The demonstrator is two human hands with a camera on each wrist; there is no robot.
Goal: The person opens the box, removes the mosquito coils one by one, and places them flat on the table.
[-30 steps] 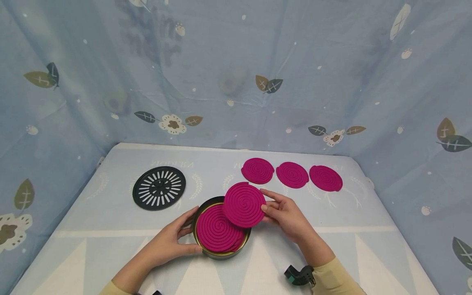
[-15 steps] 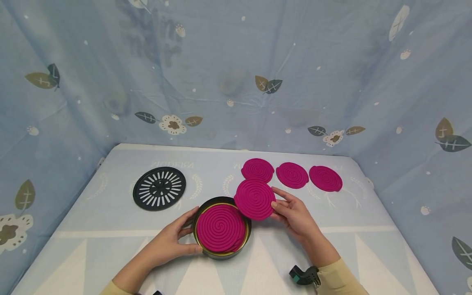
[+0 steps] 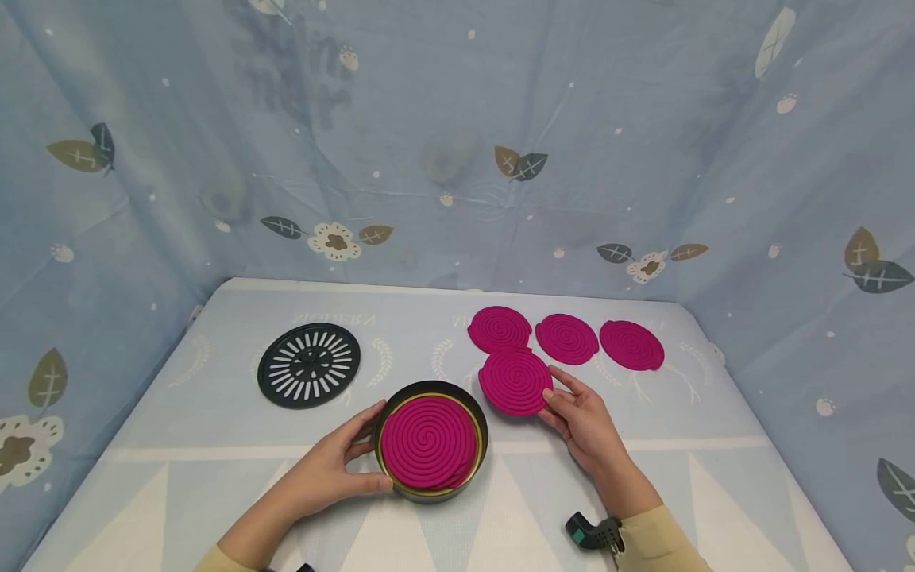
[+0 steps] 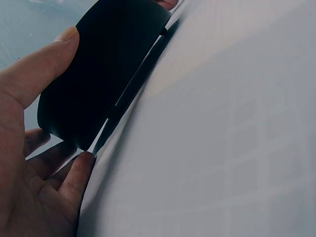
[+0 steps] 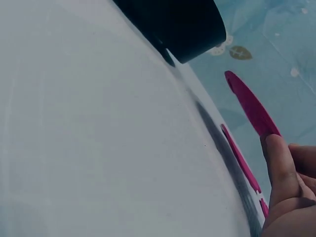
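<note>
In the head view my left hand (image 3: 332, 469) grips the left side of a round dark tin (image 3: 481, 461), its thumb at the near wall and its fingers farther round. Inside the tin lie magenta spiral mosquito coils (image 3: 427, 441), the top one slightly offset from another beneath. My right hand (image 3: 584, 421) pinches a magenta mosquito coil (image 3: 515, 383) by its right edge, to the right of the tin. The right wrist view shows this held coil (image 5: 252, 106) edge-on, raised above the table. Black tin walls (image 4: 106, 64) fill much of the left wrist view.
Three more coils lie in a row at the back right: left (image 3: 498, 330), middle (image 3: 566, 339) and right (image 3: 632, 345). A black slotted lid (image 3: 309, 365) lies at the left of the patterned table (image 3: 236, 500). A blue patterned curtain (image 3: 429, 103) closes off the back and sides.
My right hand has carried its coil rightward from over the tin to beside it, uncovering the coils inside. My left hand and the tin have stayed put.
</note>
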